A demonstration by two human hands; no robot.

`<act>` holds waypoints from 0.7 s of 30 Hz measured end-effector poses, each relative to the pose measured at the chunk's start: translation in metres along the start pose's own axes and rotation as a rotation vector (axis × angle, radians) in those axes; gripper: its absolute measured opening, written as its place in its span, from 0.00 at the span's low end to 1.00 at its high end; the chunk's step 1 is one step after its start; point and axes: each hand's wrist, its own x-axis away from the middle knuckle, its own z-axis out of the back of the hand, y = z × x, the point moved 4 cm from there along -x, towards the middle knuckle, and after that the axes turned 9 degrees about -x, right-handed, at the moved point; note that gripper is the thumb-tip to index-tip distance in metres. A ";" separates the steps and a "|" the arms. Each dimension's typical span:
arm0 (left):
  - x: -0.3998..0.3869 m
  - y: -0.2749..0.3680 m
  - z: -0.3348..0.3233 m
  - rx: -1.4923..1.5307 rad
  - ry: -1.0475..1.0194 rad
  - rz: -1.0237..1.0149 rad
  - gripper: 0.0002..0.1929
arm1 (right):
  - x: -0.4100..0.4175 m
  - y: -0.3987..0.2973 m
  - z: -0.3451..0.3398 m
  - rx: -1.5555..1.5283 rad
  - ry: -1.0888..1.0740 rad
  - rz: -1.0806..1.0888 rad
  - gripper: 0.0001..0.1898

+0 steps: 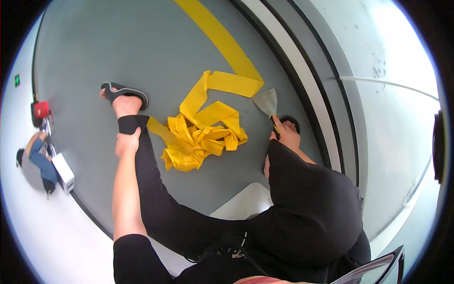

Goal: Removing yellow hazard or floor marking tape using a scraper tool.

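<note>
My right hand [289,135] grips a scraper [267,102] by its black and yellow handle. The wide metal blade lies near the fold where yellow floor tape [234,83] lifts from the stuck yellow line [220,39]. From there the loose strip runs down into a crumpled heap of tape [191,143] between my feet. My left hand [127,142] rests at my left lower leg, thumb on the black trouser leg [150,167], fingers hidden. One strip of tape reaches the trouser cuff; its end is out of sight behind the leg.
I sit on a low white seat [244,204]. Black and white raised edging [294,46] and a pale wall panel [383,117] border the right side. Far left, another person [39,167] sits by a white box [64,172], with a red object [41,109] at the wall.
</note>
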 end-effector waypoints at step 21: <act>0.000 -0.008 0.002 0.051 -0.018 0.009 0.40 | 0.000 -0.012 0.004 0.092 0.036 -0.048 0.41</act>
